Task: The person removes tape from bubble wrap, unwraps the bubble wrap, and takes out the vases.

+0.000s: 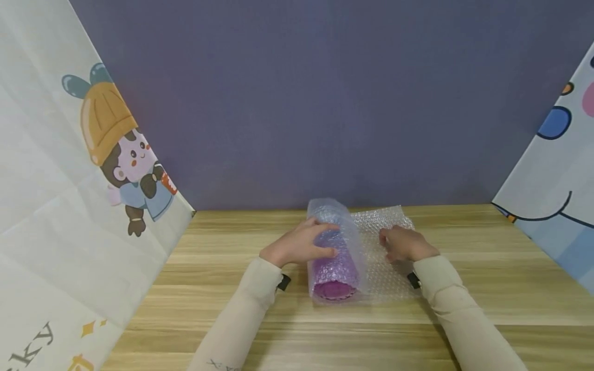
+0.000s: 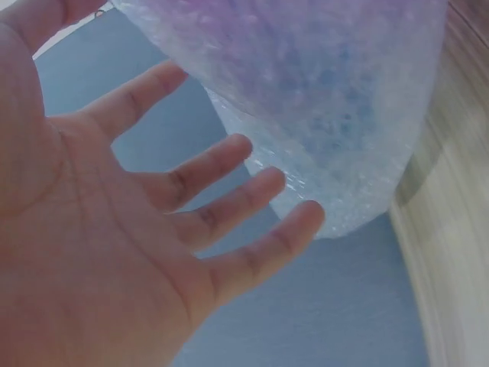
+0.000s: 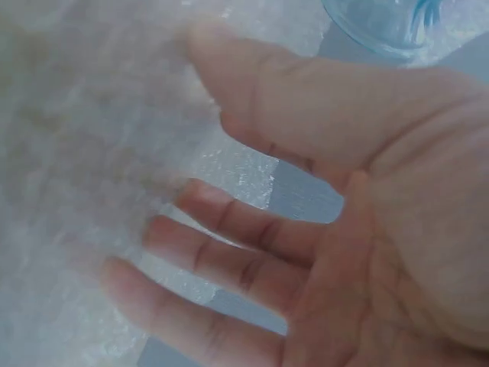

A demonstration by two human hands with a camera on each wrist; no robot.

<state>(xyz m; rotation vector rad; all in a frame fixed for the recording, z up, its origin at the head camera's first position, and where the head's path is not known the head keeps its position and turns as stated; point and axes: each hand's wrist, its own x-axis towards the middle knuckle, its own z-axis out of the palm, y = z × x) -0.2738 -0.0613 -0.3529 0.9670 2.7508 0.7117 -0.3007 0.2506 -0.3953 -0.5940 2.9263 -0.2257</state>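
Observation:
A tube-shaped vase (image 1: 335, 291), purple with a wavy rim at its near end and blue toward the far end, lies on the table inside a layer of bubble wrap (image 1: 384, 257). Part of the clear sheet stretches flat to the right of it. My left hand (image 1: 306, 241) rests on the wrapped vase with fingers spread; the left wrist view shows its fingertips along the wrap's side. Over the flat part of the sheet is my right hand (image 1: 405, 243). Its fingers (image 3: 229, 256) look loosely extended against the wrap in the right wrist view, where the vase's clear blue end (image 3: 382, 30) also appears.
The wood-grain table (image 1: 223, 268) meets a dark grey-blue back panel (image 1: 325, 103). White side panels with cartoon prints stand on the left (image 1: 42, 154) and right (image 1: 543, 175).

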